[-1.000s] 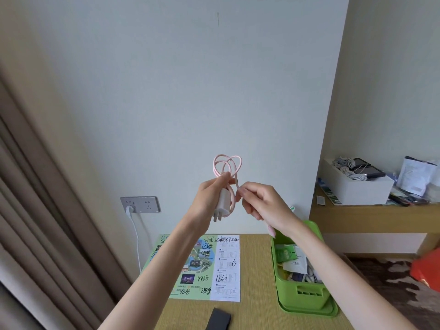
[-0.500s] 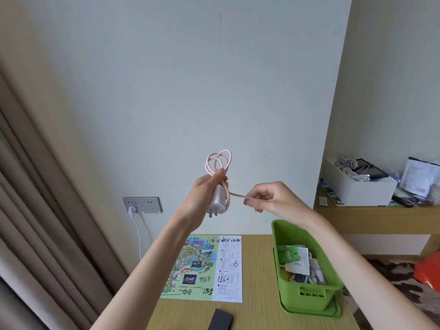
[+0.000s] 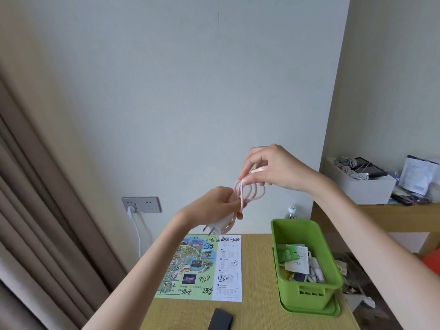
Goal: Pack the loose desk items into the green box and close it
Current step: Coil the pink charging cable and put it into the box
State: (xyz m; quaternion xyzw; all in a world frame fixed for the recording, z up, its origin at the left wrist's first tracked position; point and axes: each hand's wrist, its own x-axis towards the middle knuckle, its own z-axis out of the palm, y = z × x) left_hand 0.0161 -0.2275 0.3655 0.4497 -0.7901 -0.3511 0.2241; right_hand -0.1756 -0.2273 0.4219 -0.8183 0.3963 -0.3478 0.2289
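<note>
Soft, even daylight; sharp centre, wide-angle bending at edges.

On the desk [image 3: 257, 313], the map sheet [image 3: 202, 267] lies left of the box [image 3: 307, 291].

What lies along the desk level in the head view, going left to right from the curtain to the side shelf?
Curtain → wall socket → white charger plug in the left hand → printed map sheet → green box → white box on the side shelf.
</note>
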